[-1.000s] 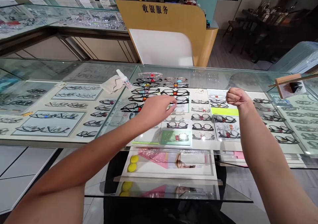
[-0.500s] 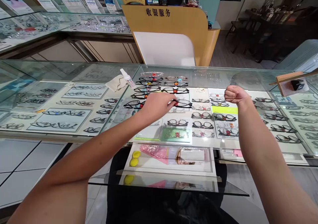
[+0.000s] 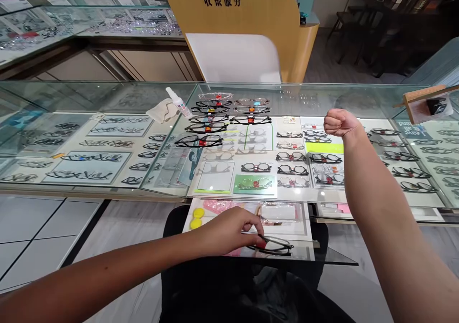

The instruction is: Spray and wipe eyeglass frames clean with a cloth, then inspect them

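My left hand (image 3: 244, 231) pinches a pair of black-framed eyeglasses (image 3: 278, 245) with a red tag at its bridge. It holds them low at the front, over the glass ledge by the pulled-out drawer (image 3: 305, 218); its fingers hide one side of the frame. My right hand (image 3: 340, 122) is closed in a fist above the right part of the display counter, and nothing shows in it. On the glass top lie two columns of eyeglasses, with a black pair (image 3: 199, 141) nearest on the left and another black pair (image 3: 250, 120) nearest on the right.
A white bottle (image 3: 178, 103) rests by a pale cloth (image 3: 162, 111) on the glass. Rows of eyeglasses lie under the counter glass. A small wooden stand (image 3: 412, 105) is at right. Beyond is a wooden cashier desk (image 3: 233, 17). Yellow round cases (image 3: 197, 218) sit in the drawer.
My left hand has brought the black eyeglasses from the front of the right column toward me, down over the drawer. The view has tilted down slightly. My right fist has stayed over the counter.
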A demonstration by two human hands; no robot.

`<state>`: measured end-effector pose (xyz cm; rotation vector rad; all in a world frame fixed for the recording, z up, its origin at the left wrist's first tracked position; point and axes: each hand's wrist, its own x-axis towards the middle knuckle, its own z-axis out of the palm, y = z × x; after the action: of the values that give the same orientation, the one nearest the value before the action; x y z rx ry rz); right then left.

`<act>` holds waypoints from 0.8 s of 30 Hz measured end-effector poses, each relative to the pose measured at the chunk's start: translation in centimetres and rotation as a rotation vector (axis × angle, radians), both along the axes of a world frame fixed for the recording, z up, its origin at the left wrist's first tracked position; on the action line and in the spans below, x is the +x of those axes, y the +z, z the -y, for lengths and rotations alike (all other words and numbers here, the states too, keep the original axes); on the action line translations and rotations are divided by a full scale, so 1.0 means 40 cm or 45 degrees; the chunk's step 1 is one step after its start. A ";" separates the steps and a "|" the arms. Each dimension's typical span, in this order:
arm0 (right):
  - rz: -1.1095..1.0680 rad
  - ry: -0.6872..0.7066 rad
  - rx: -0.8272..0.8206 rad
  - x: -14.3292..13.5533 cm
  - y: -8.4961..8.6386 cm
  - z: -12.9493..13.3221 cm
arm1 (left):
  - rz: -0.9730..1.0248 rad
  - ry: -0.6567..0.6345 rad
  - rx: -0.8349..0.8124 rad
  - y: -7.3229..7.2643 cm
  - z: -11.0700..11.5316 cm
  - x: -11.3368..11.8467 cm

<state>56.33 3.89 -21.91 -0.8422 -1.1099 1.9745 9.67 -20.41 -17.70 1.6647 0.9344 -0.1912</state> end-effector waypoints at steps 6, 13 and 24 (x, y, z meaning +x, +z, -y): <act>-0.019 0.014 0.001 0.007 -0.007 -0.006 | -0.056 -0.009 0.322 -0.200 -0.052 0.029; -0.188 0.209 -0.025 0.015 -0.012 -0.017 | 0.020 0.121 1.107 -0.385 -0.227 0.067; -0.153 0.103 -0.042 -0.001 -0.011 -0.015 | -0.181 0.181 1.333 -0.441 -0.466 0.105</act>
<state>56.29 4.48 -22.36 -0.6957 -1.0596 2.0863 13.89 -1.77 -35.33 2.5321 1.3787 0.3493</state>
